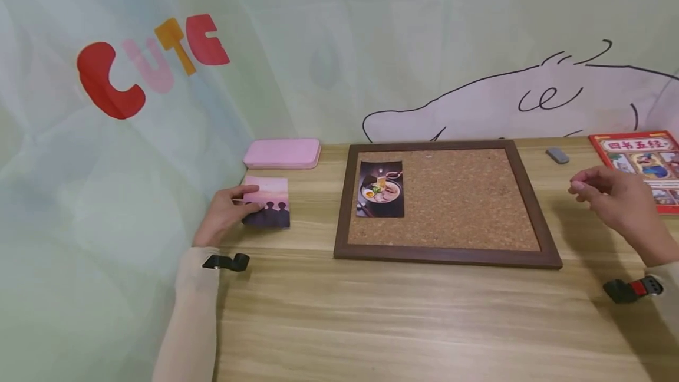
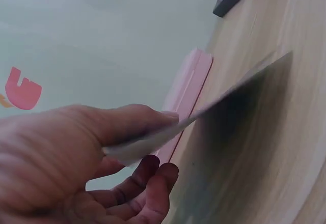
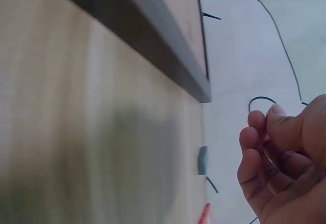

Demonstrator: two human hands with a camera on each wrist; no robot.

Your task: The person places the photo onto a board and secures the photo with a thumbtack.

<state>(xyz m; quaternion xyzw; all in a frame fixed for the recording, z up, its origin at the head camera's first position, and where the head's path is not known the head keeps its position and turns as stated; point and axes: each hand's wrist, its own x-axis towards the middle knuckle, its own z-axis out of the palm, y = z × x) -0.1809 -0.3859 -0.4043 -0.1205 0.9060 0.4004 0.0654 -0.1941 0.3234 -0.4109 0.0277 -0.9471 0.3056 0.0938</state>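
Note:
My left hand (image 1: 228, 211) pinches the left edge of a picture card (image 1: 273, 202) between thumb and fingers. The card has a pink sky and dark silhouettes of people. In the left wrist view the card (image 2: 204, 114) is seen almost edge-on, tilted over the table. On the right, my right hand (image 1: 623, 199) is raised above the table, its fingers curled and thumb tip meeting the index finger. Whether something tiny sits between those fingertips (image 3: 257, 119) cannot be told. Between the hands lies a brown-framed cork board (image 1: 467, 205); a ramen photo (image 1: 381, 190) is on its left part.
A pink case (image 1: 283, 153) lies behind the card, against the fabric backdrop (image 1: 318, 46). Right of the board are a small grey eraser-like block (image 1: 557, 155) and a red-covered book (image 1: 644, 145). Wooden table surface (image 1: 382, 317) stretches in front of the board.

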